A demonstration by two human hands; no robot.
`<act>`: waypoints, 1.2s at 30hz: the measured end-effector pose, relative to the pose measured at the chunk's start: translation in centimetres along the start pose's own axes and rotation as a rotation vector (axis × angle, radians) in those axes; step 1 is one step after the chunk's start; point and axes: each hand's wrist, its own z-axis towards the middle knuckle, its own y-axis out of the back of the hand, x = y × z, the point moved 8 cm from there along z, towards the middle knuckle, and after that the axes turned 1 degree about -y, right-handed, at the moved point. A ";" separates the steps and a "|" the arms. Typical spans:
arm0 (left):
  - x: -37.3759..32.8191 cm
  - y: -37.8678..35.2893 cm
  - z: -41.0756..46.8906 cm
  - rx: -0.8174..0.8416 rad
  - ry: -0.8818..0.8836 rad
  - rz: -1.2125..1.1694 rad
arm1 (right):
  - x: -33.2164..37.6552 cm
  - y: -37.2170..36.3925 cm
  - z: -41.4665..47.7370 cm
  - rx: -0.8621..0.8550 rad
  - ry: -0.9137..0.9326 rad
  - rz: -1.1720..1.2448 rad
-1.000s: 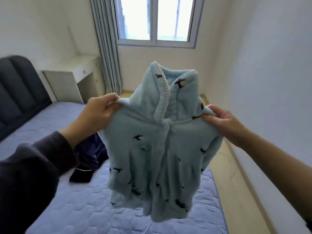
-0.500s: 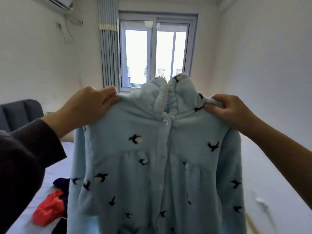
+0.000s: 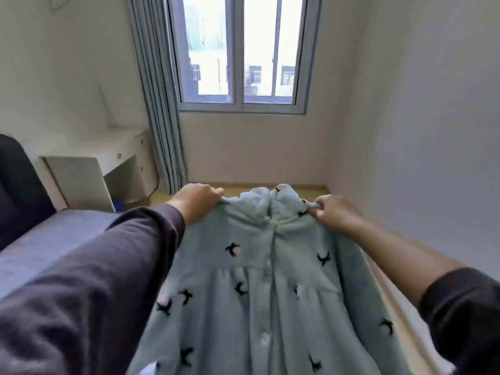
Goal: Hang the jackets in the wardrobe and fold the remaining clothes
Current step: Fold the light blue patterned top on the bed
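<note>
Jacket (image 3: 270,280): pale blue fleece, bird print, buttoned, held up over the bed (image 3: 54,239). Left hand (image 3: 196,201) and right hand (image 3: 335,212) each grip a shoulder. Beyond: desk (image 3: 89,163), curtain (image 3: 159,104), window (image 3: 239,50).

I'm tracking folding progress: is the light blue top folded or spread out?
Spread out. The left hand and right hand each grip a shoulder of the top, and its buttoned front hangs full width between them.
</note>
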 end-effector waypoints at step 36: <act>-20.6 -61.8 -48.3 0.636 -0.142 -0.236 | -27.5 -65.0 -38.5 0.632 0.208 -0.447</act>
